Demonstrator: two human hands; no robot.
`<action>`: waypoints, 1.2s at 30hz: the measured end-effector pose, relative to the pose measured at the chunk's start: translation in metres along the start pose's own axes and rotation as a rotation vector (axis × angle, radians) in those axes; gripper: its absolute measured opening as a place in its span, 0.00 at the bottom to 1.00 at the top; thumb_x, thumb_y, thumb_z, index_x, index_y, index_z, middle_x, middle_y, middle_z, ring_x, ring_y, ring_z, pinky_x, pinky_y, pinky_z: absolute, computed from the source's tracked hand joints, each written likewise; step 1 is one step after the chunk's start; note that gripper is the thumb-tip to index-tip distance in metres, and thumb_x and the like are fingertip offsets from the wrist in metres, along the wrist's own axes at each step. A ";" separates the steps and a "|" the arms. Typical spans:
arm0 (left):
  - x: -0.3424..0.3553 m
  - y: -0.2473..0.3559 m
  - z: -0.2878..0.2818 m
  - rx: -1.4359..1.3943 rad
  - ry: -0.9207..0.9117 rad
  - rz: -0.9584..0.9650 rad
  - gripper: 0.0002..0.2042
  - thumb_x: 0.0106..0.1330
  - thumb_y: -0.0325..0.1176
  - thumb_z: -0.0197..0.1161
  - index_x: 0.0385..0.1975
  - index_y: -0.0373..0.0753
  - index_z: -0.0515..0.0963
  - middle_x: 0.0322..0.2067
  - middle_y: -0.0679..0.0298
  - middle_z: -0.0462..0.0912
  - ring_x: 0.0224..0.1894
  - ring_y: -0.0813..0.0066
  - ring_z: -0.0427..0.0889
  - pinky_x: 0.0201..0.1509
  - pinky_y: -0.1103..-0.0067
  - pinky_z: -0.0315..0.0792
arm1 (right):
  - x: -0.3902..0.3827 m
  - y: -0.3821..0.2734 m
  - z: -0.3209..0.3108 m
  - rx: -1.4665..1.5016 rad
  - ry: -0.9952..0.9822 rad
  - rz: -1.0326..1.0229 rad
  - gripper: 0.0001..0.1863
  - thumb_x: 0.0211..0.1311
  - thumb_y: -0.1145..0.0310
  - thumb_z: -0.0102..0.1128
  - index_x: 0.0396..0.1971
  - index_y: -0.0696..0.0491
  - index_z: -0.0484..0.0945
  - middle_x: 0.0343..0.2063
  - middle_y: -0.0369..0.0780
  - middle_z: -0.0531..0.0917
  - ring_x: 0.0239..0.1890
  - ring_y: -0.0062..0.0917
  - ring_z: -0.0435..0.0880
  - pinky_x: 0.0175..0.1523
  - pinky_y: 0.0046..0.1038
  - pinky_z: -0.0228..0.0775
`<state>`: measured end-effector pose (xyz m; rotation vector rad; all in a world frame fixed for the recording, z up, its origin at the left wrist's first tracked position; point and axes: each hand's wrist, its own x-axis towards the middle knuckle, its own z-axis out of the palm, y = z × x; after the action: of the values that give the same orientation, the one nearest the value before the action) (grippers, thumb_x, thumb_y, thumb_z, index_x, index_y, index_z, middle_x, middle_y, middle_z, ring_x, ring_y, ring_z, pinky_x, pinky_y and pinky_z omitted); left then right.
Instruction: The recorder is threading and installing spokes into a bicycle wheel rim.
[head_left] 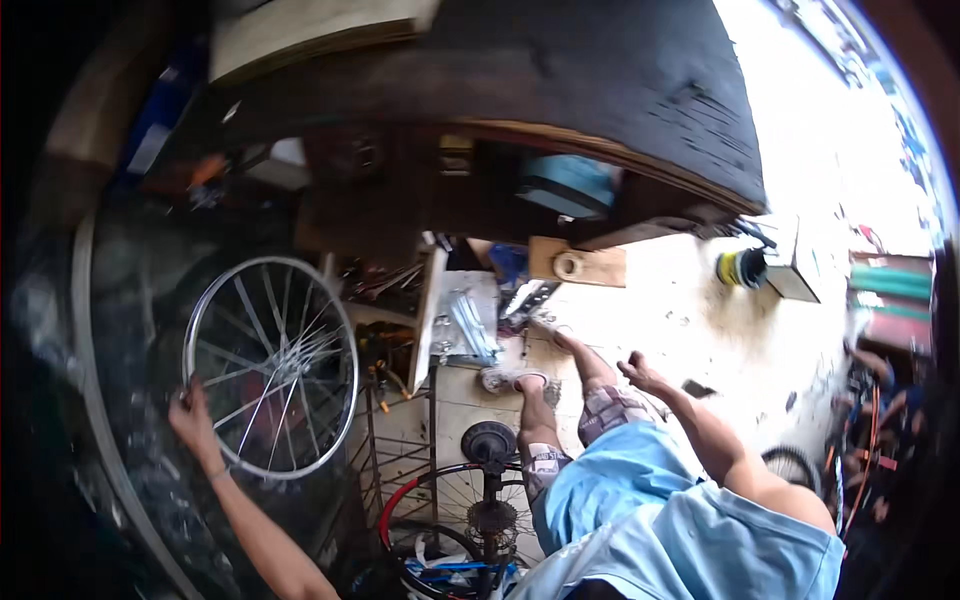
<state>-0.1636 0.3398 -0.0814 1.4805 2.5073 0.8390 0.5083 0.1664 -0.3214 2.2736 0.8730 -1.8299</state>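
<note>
A silver spoked bicycle wheel (pixel 352 400) stands at the left, in front of a dark glassy surface. My left hand (pixel 192 412) grips its rim at the lower left edge, arm stretched out. The hub (pixel 290 365) has its spokes running out to the rim. My right hand (pixel 642 374) hangs over the floor beside my right knee, curled into a loose fist; nothing shows sticking out of it.
A dark workbench (pixel 600 70) spans the top, with a blue case (pixel 570 185) beneath. Below it lie an open tool drawer (pixel 428 320) and a wooden block (pixel 590 262). Near my legs stands a red-and-black wheel (pixel 395 510) with a cassette (pixel 492 520). Bicycle parts crowd the right.
</note>
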 end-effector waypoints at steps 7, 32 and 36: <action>-0.012 0.020 0.022 0.529 0.321 0.566 0.17 0.61 0.41 0.52 0.30 0.27 0.72 0.28 0.48 0.72 0.29 0.53 0.71 0.38 0.69 0.66 | -0.039 0.006 -0.003 -0.132 0.144 -0.083 0.21 0.54 0.53 0.49 0.30 0.59 0.72 0.23 0.43 0.76 0.25 0.32 0.73 0.34 0.30 0.66; -0.359 0.389 0.318 -0.063 -0.214 0.503 0.09 0.54 0.24 0.58 0.34 0.30 0.75 0.37 0.60 0.72 0.35 0.64 0.72 0.41 0.76 0.66 | -0.026 0.291 -0.224 0.312 0.462 0.026 0.19 0.52 0.55 0.52 0.19 0.59 0.70 0.15 0.41 0.74 0.19 0.31 0.73 0.28 0.29 0.66; -0.367 0.379 0.311 0.031 -0.127 0.536 0.10 0.60 0.32 0.56 0.36 0.33 0.75 0.39 0.58 0.73 0.35 0.63 0.74 0.40 0.76 0.71 | -0.051 0.323 -0.236 0.238 0.534 0.056 0.19 0.48 0.56 0.52 0.22 0.60 0.73 0.19 0.46 0.76 0.23 0.38 0.74 0.33 0.34 0.67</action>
<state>0.4324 0.2985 -0.2145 2.1838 2.0619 0.7343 0.8637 -0.0230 -0.2972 2.9739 0.6575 -1.3787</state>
